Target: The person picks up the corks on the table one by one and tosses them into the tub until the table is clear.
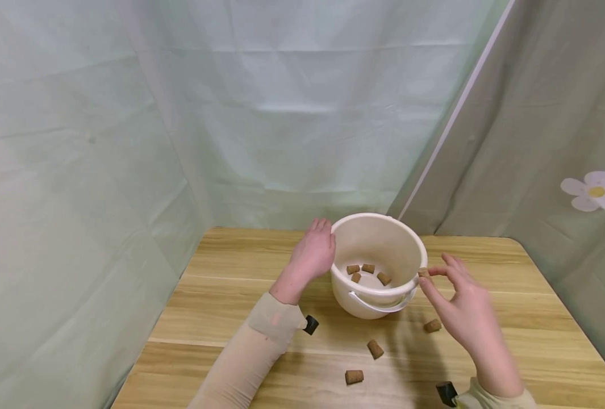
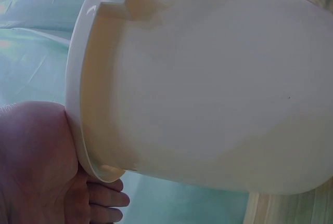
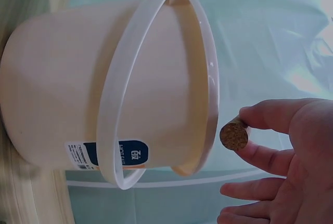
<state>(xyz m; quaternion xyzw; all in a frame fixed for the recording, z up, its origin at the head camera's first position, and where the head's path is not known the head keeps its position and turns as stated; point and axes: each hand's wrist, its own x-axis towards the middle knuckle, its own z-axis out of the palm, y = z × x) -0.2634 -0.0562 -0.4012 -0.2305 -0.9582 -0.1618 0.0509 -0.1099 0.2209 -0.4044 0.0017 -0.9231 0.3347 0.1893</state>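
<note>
A white plastic bucket (image 1: pixel 371 304) stands upright, its handle hanging on the near side. My left hand (image 1: pixel 314 250) holds its left rim; in the left wrist view the fingertips (image 2: pixel 109 199) show beyond the rim and the thumb is hidden. My right hand (image 1: pixel 463 301) pinches a cork (image 3: pixel 235 134) between thumb and index finger, the other fingers spread. In the head view this cork (image 1: pixel 423 272) appears at the bucket's right rim; the right wrist view shows it above rim height, apart from it. Several corks (image 1: pixel 368 268) lie on the bucket's floor.
On the wooden table (image 1: pixel 230 272) lie a cork (image 1: pixel 432 325) below my right hand and two nearer ones, a tilted cork (image 1: pixel 375 349) and a sideways cork (image 1: pixel 354 376). Pale green curtains (image 1: pixel 302 130) hang behind and beside the table.
</note>
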